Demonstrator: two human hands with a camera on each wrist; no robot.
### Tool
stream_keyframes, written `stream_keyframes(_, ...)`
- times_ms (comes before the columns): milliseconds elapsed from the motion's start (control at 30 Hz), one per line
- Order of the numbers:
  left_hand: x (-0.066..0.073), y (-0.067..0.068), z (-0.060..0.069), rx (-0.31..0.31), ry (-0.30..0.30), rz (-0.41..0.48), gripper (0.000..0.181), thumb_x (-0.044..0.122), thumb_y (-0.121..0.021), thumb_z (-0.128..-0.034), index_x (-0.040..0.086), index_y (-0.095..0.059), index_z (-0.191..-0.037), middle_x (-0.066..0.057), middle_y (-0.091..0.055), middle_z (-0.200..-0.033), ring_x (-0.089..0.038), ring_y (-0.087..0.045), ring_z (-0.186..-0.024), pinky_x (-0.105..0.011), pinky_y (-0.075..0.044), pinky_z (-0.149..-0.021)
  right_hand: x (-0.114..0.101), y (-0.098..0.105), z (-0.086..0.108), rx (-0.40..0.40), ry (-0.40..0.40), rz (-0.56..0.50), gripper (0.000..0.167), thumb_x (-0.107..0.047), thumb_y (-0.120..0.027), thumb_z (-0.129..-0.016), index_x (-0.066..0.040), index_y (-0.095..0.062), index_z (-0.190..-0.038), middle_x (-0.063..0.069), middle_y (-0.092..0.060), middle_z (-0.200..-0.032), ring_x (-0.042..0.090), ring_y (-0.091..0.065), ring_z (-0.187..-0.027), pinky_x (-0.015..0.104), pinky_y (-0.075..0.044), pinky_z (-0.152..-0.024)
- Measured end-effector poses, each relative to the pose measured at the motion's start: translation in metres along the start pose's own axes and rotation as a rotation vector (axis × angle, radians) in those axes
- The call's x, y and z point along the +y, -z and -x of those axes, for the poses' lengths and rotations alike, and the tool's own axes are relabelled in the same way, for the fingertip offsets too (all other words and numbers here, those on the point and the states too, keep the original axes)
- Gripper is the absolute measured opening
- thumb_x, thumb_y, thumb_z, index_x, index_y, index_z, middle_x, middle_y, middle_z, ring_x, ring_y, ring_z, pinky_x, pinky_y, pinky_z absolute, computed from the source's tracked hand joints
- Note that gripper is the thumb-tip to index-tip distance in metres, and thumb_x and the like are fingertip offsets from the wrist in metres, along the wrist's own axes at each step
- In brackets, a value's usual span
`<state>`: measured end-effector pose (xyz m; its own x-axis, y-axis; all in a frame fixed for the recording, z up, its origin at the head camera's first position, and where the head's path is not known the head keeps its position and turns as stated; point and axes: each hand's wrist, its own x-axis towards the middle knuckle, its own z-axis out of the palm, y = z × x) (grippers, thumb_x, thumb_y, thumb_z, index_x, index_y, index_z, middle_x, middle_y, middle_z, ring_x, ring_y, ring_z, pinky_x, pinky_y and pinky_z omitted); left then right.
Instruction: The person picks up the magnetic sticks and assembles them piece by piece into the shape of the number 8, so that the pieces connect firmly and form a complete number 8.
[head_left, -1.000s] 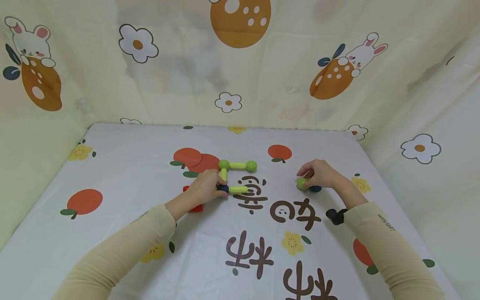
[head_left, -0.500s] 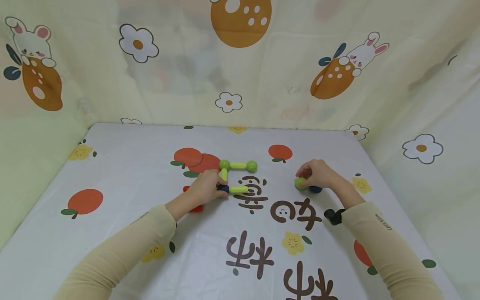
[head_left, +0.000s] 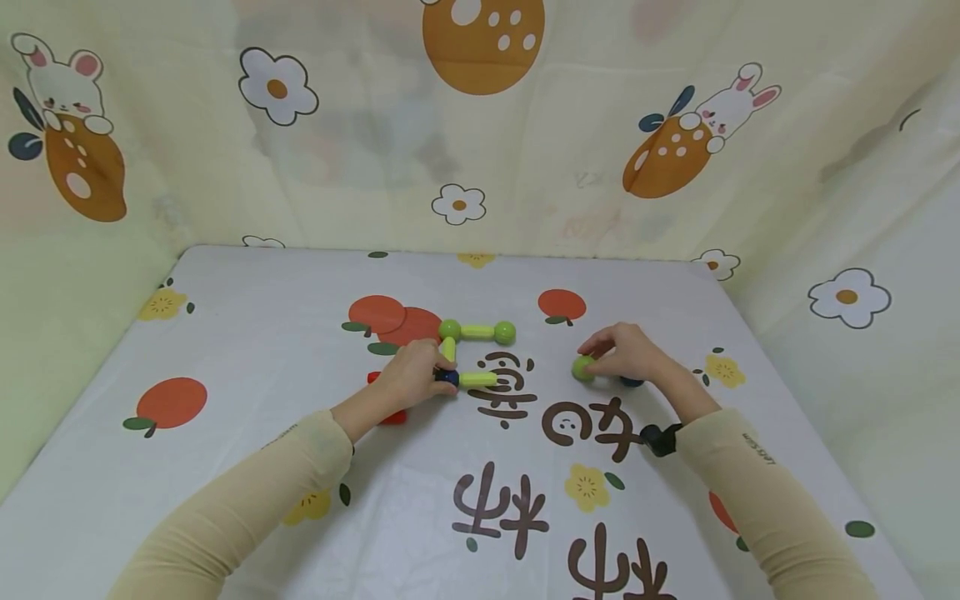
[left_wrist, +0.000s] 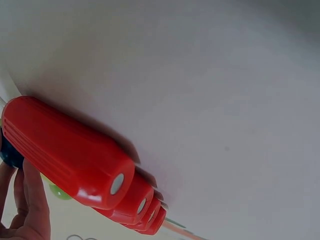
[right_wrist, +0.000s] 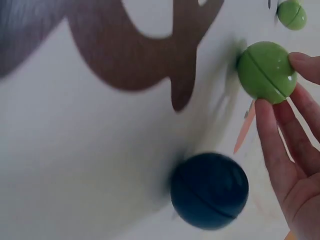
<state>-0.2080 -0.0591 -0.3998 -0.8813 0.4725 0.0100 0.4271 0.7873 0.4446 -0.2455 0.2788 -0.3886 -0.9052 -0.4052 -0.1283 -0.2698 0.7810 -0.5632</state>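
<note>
My left hand [head_left: 408, 375] holds a dark blue ball [head_left: 447, 377] with a yellow-green rod [head_left: 478, 379] pointing right from it. A second yellow-green rod [head_left: 447, 349] runs back from beside the fingers to a green ball [head_left: 450, 330]. From there another rod [head_left: 477, 332] leads to a green end ball [head_left: 505, 332]. My right hand [head_left: 626, 350] pinches a loose green ball [right_wrist: 267, 72] between thumb and fingers, low over the cloth. Behind that hand lies another dark blue ball [right_wrist: 210, 190], mostly hidden in the head view.
Several red rods [left_wrist: 65, 150] with metal-looking end discs lie side by side under my left wrist. A black wrist camera [head_left: 660, 440] sits at the right cuff. The white printed tablecloth [head_left: 262, 333] meets a cream curtain [head_left: 360, 167] at the back.
My right hand has moved left with the green ball, away from the dark blue ball near it. The left hand and the rods have stayed in place.
</note>
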Motion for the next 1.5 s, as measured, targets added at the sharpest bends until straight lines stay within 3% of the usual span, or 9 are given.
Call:
stream_keyframes(367, -0.001, -0.001, -0.001, 0.003, -0.011, -0.012, 0.043, 0.026, -0.080, -0.0686, 0.007, -0.069, -0.106, -0.005, -0.056, -0.081, -0.015, -0.043, -0.072, -0.022, -0.035, -0.058, -0.013, -0.021, -0.007, -0.024, 0.063, -0.152, 0.026, -0.010, -0.074, -0.073, -0.001, -0.068, -0.096, 0.008, -0.066, -0.094, 0.023, -0.061, -0.086, 0.032, -0.050, -0.075)
stream_keyframes(933, 0.002, -0.001, -0.001, 0.007, -0.018, -0.030, 0.043, 0.025, -0.080, -0.0681, 0.007, -0.069, -0.105, -0.005, -0.055, -0.081, -0.015, -0.044, -0.073, -0.023, -0.036, -0.058, -0.036, -0.044, -0.021, -0.110, 0.119, -0.254, 0.029, -0.007, -0.074, -0.072, 0.001, -0.065, -0.099, 0.010, -0.065, -0.096, 0.024, -0.061, -0.088, 0.035, -0.050, -0.078)
stream_keyframes(1300, 0.002, -0.002, -0.001, -0.003, -0.028, -0.032, 0.043, 0.025, -0.081, -0.0680, 0.007, -0.069, -0.105, -0.005, -0.055, -0.082, -0.015, -0.044, -0.074, -0.023, -0.037, -0.059, -0.049, -0.058, -0.026, -0.143, 0.115, -0.278, 0.029, -0.009, -0.075, -0.073, -0.003, -0.065, -0.099, 0.005, -0.064, -0.096, 0.019, -0.060, -0.088, 0.030, -0.049, -0.077)
stream_keyframes(1500, 0.002, 0.000, -0.002, -0.007, -0.017, -0.027, 0.042, 0.025, -0.080, -0.0685, 0.008, -0.070, -0.105, -0.005, -0.055, -0.083, -0.016, -0.044, -0.076, -0.023, -0.037, -0.060, -0.056, -0.059, -0.030, -0.167, 0.155, -0.268, 0.027, -0.009, -0.074, -0.074, -0.002, -0.065, -0.099, 0.006, -0.064, -0.096, 0.019, -0.061, -0.089, 0.030, -0.049, -0.078)
